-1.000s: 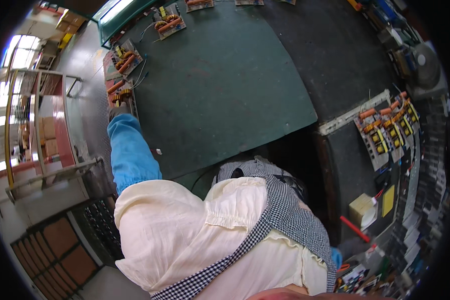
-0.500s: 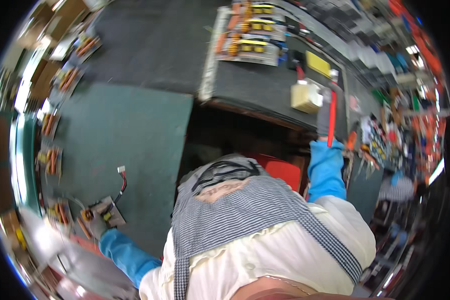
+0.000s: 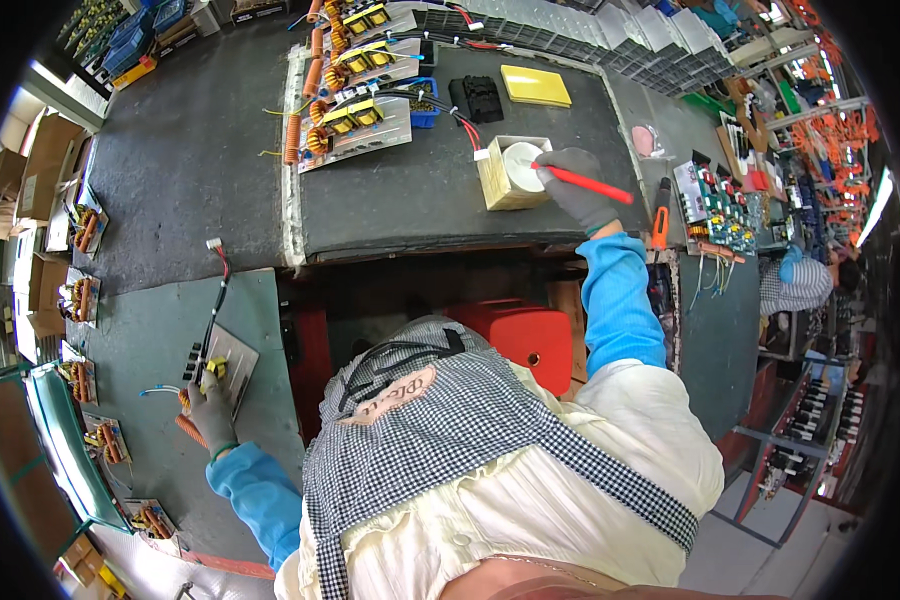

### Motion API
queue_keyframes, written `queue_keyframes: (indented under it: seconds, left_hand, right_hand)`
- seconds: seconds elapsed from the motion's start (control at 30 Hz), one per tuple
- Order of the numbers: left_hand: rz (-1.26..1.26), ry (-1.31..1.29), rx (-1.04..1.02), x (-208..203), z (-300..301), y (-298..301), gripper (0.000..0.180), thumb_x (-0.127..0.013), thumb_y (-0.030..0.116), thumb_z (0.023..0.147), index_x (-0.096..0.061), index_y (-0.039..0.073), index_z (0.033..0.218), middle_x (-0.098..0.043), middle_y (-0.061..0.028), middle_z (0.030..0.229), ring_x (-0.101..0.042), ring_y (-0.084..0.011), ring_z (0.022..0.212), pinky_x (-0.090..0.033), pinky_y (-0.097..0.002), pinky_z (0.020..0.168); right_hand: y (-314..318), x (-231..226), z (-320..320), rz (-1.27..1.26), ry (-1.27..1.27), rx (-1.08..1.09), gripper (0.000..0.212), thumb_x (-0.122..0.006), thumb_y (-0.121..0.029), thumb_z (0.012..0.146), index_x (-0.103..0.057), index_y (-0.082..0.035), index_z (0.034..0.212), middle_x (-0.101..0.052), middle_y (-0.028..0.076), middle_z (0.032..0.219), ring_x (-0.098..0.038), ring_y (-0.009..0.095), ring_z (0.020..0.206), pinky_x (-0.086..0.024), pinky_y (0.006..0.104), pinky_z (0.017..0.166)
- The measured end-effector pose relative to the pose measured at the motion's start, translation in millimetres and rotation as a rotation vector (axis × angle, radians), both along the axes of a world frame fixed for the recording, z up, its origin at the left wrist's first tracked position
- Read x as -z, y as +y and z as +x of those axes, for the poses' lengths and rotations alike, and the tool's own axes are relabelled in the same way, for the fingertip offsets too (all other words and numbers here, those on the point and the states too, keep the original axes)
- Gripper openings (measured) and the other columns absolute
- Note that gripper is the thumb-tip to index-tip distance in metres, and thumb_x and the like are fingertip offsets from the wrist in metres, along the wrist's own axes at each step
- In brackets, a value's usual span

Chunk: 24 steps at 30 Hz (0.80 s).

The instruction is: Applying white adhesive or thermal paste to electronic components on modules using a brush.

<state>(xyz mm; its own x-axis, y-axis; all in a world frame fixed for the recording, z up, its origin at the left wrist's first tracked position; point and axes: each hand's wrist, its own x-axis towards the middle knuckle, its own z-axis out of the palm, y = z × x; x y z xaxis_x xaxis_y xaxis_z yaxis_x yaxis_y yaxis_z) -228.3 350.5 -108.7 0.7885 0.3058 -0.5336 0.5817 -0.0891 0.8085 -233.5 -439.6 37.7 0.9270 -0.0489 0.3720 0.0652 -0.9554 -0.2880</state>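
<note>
Red stick [image 3: 600, 186] in curled right hand [image 3: 576, 190]; circuit board [image 3: 235, 358] gripped by left hand [image 3: 212, 412] near green table edge [image 3: 283, 350]

Dark workbench [image 3: 410, 218] under circuit boards [image 3: 367, 58], blue bin [image 3: 425, 119], yellow pad [image 3: 535, 87], pale square box [image 3: 500, 183]

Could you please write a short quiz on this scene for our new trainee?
1. What colour is the stick in the right hand?
2. True or false: the left hand is touching the yellow pad.
3. Which thing is the stick's far tip nearest to?
A) the blue tray
B) the white pot in the box
C) the orange-handled tool

Key:
1. Red.
2. False; it is on a circuit board.
3. B.
</note>
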Motion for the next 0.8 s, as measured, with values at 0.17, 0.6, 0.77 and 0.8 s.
queue_keyframes:
  seconds: [0.17,0.6,0.77,0.8]
  left_hand:
    - [0.786,-0.137,0.134,-69.2,-2.1,-57.9,0.061,-0.073,0.028,0.097,-0.049,0.005,0.149,-0.073,-0.0119,0.113,-0.069,-0.0281,0.105,-0.053,-0.038,0.093]
    - [1.341,-0.222,0.57,-81.1,13.9,-58.8,0.059,-0.085,0.035,0.077,-0.066,0.016,0.129,-0.072,-0.0064,0.123,-0.061,-0.0332,0.121,-0.048,-0.0451,0.105]
    - [1.259,-0.239,0.486,-71.1,5.7,-53.9,0.053,-0.085,0.035,0.077,-0.067,0.016,0.124,-0.072,-0.007,0.119,-0.062,-0.0319,0.118,-0.048,-0.047,0.1]
    - [1.255,-0.26,0.55,-72.6,6.9,-55.0,0.053,-0.084,0.034,0.078,-0.067,0.016,0.125,-0.072,-0.0066,0.119,-0.062,-0.0314,0.118,-0.048,-0.0472,0.098]
  right_hand:
    - [-5.9,10.6,5.9,-0.146,-0.085,-0.131,0.016,-0.074,-0.024,0.084,-0.075,-0.017,0.098,-0.071,0.009,0.092,-0.067,0.032,0.093,-0.05,0.0481,0.086]
    - [37.1,13.4,-63.6,-0.046,-0.153,-0.008,0.037,-0.077,-0.016,0.088,-0.071,-0.008,0.124,-0.068,0.018,0.12,-0.065,0.037,0.114,-0.05,0.047,0.1]
    - [121.8,-35.8,-35.9,0.431,-0.361,-0.078,0.039,-0.064,-0.017,0.1,-0.064,0.004,0.133,-0.067,0.021,0.132,-0.064,0.034,0.122,-0.049,0.046,0.106]
    - [144.7,-46.9,-24.7,0.445,-0.388,-0.137,0.041,-0.062,-0.016,0.1,-0.061,0.007,0.135,-0.066,0.021,0.132,-0.064,0.033,0.122,-0.049,0.0465,0.106]
